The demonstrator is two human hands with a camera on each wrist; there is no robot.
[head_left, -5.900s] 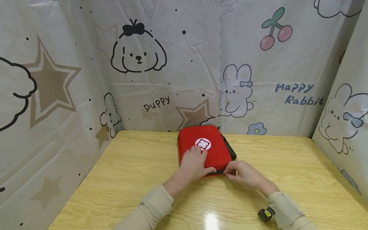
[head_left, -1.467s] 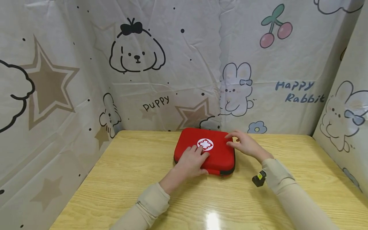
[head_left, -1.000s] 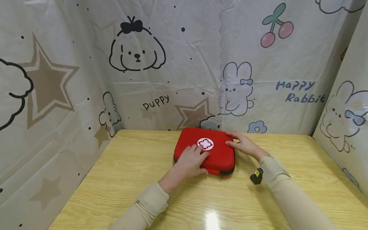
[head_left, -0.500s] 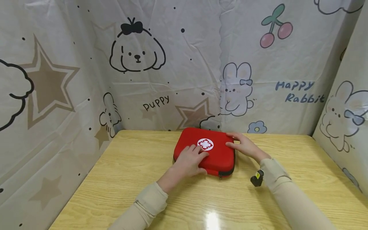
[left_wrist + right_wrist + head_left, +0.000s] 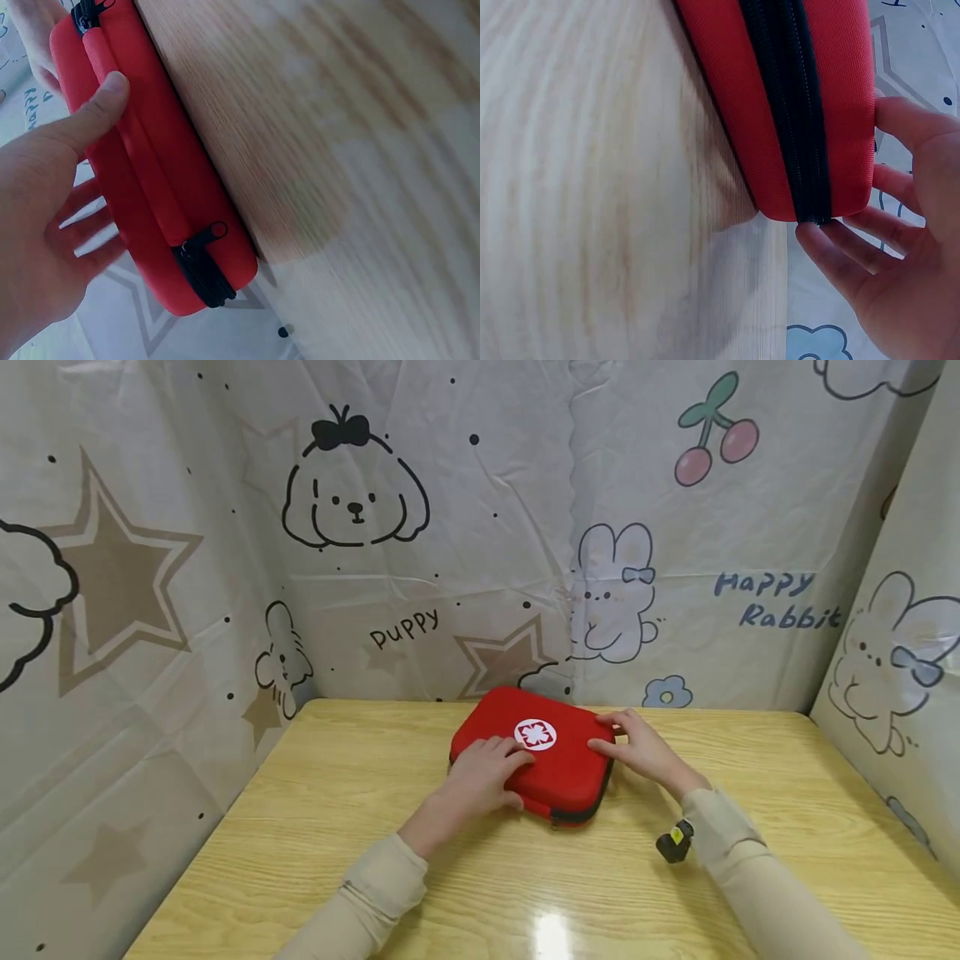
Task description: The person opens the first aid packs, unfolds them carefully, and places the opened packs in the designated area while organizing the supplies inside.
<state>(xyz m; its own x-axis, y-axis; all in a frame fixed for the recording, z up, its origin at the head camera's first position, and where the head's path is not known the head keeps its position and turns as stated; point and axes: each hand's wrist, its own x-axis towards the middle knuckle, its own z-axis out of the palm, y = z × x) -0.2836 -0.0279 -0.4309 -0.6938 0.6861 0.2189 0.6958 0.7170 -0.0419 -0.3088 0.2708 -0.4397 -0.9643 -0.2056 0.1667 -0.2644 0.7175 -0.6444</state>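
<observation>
Left hand [image 5: 478, 778] lies spread on the red case [image 5: 566, 770], presumably steadying it; right hand [image 5: 642, 750] curls round its far-right corner [image 5: 849, 196], contact partly hidden.

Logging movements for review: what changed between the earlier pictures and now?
The red case has turned, most recently slightly clockwise seen from above. The right hand has left its near right corner for the far right one. The left hand stays on top, by the logo.
</observation>
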